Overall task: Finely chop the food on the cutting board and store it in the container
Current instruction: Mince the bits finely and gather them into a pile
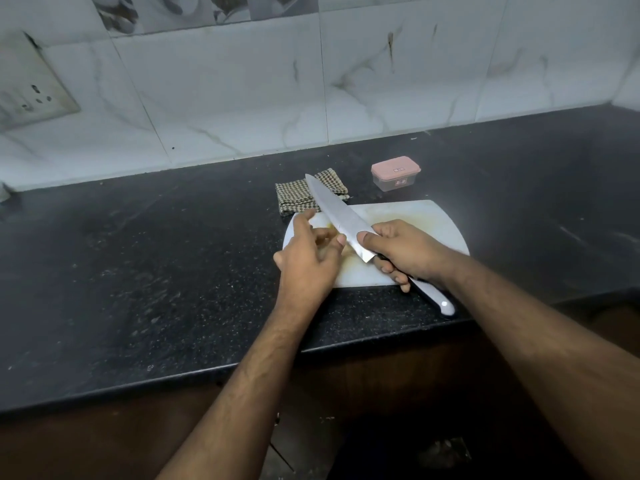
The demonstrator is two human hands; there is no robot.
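A white cutting board (426,223) lies on the black counter near its front edge. My right hand (403,252) grips a large knife (337,216) by its white handle, thumb on the blade's side, tip pointing far-left over the board. My left hand (308,261) hovers over the board's left part, fingers loosely curled beside the blade. Pale yellowish food (323,221) shows just past its fingers, mostly hidden. A small clear container with a pink lid (395,176) stands behind the board, lid on.
A folded checked cloth (304,195) lies at the board's far-left corner, under the knife tip. The black stone counter (156,271) runs left and right, with a tiled wall behind. A wall socket (31,91) sits far left.
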